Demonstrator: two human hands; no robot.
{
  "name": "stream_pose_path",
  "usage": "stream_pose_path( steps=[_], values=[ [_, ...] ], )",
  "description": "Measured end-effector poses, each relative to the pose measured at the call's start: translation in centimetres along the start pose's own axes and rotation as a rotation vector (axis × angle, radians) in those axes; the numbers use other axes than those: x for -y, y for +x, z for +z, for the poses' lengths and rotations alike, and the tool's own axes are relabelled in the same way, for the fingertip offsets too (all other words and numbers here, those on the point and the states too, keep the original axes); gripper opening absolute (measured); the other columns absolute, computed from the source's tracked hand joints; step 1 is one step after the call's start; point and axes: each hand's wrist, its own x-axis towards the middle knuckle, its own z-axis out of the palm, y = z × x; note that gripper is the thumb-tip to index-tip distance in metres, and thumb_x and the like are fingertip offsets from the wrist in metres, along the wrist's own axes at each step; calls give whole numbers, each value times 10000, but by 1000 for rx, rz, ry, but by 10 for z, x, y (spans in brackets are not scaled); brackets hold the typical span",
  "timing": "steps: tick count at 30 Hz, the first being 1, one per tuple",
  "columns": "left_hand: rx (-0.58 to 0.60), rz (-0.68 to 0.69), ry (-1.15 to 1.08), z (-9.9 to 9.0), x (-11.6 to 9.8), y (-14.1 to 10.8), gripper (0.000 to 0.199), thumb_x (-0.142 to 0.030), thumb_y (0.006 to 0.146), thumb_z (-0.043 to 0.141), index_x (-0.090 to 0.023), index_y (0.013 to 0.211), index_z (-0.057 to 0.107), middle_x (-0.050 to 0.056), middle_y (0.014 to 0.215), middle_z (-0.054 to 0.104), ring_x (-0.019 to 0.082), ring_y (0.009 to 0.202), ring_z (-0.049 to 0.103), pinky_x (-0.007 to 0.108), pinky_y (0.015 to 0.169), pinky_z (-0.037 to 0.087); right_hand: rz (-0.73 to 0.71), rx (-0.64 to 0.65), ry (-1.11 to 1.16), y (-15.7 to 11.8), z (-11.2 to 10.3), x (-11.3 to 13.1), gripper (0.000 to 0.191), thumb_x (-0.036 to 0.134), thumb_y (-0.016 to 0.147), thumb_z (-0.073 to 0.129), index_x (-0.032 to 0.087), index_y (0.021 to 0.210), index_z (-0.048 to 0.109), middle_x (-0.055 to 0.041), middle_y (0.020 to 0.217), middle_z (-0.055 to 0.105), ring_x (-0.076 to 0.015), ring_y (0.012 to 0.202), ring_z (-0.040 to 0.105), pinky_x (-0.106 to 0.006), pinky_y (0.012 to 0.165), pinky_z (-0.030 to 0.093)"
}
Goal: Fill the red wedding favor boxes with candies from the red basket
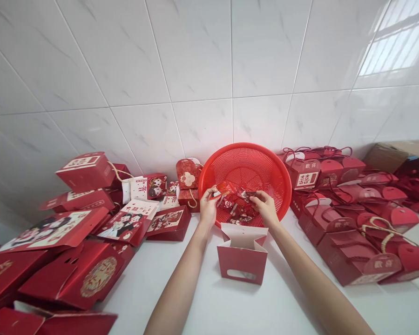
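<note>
Both hands are over the near part of a red plastic basket [244, 160], which leans toward me and holds several small wrapped candies [242, 218]. Between thumb and fingers, my left hand [208, 207] pinches a red and orange wrapped candy [223, 188]. My right hand [265, 208] is closed on a dark red wrapped candy [247, 195] at the basket's right side. Just in front of the basket, between my forearms, an open-topped red gift box [242, 260] stands upright; its inside is only partly visible.
Many red gift boxes [91, 274] lie loosely piled on the left. Rows of closed red gift boxes [349, 251] with cord handles stand on the right. A cardboard carton [398, 156] is at the far right. A tiled wall [202, 56] rises behind the white table [216, 307].
</note>
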Motion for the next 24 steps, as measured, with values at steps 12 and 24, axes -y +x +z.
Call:
stream_pose_path(
  steps=[12, 24],
  values=[
    [2, -118, 91, -4, -3, -3, 429, -50, 445, 602, -174, 841, 711, 8, 939, 707, 127, 790, 624, 242, 755, 453, 9, -15, 43, -1, 1, 1, 256, 372, 554, 715, 204, 736, 647, -45, 827, 707, -238, 836, 650, -333, 717, 527],
    [11, -114, 174, -5, -3, -3, 400, -209, 612, 718, -179, 1011, 723, 74, 1163, 696, 209, 1047, 648, 306, 887, 511, -54, 69, -46, 4, -3, -10, 281, 379, 588, 734, 198, 796, 681, -57, 847, 723, -235, 849, 668, -376, 811, 536]
  ],
)
